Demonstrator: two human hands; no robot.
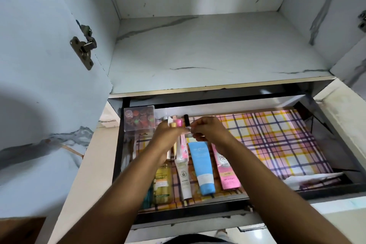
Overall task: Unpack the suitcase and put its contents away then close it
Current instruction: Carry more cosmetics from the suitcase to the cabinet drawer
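Both hands [169, 133] [206, 128] extended, pinching small bottle [187, 125]

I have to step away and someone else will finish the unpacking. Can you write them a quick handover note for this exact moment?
Left hand and right hand both pinch a small item over the open drawer; what it is cannot be told.
In the drawer: yellow bottle, white tube, blue tube, pink tube, clear box.
Left: set the item down. The suitcase is out of view.
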